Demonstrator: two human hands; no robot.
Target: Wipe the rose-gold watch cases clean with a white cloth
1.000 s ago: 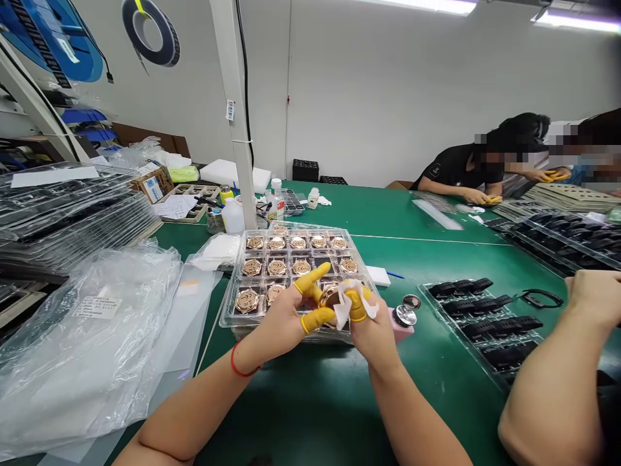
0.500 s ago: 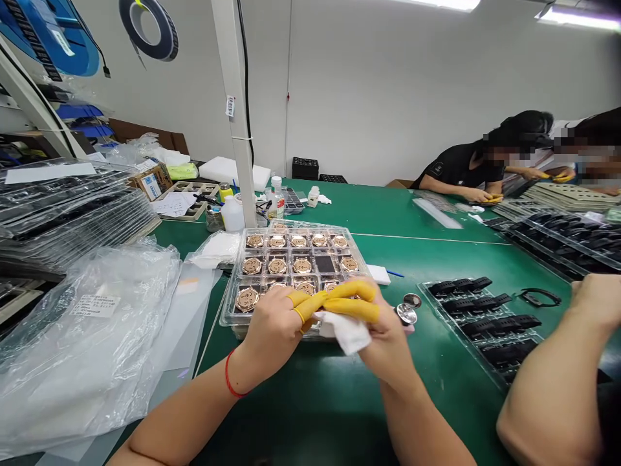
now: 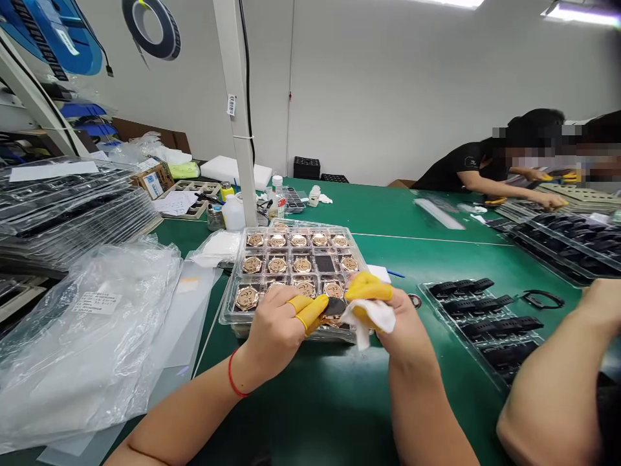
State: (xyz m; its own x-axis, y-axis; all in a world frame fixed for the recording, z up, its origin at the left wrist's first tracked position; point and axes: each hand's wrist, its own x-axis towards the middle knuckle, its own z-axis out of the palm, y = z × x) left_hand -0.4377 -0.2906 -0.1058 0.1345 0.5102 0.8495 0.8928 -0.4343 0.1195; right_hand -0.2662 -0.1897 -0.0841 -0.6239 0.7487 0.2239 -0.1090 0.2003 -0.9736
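Observation:
My left hand (image 3: pixel 281 323), with yellow finger cots on its fingertips, pinches a round watch case (image 3: pixel 334 305) with a dark face and a rose-gold edge. Close beside it, my right hand (image 3: pixel 405 320), also in yellow finger cots, grips a crumpled white cloth (image 3: pixel 371 316). Both hands are over the front edge of a clear plastic tray (image 3: pixel 227 315). Rose-gold watch cases (image 3: pixel 252 265) sit in most of its visible compartments; one in the second row shows only a dark square. My right hand mostly covers a small round object (image 3: pixel 415 300) on the table.
To the right lies a clear tray of black watch straps (image 3: pixel 485 304), with another person's forearm (image 3: pixel 553 388) near it. Plastic bags (image 3: pixel 121 323) and stacked clear trays (image 3: pixel 72 213) occupy the left. A white post (image 3: pixel 237 116) rises behind the tray. Two co-workers (image 3: pixel 456 162) lean over the far right.
My right hand has moved right with the cloth, away from my left fingers, exposing the watch case's dark face. A co-worker's arm at the far right has reached further right.

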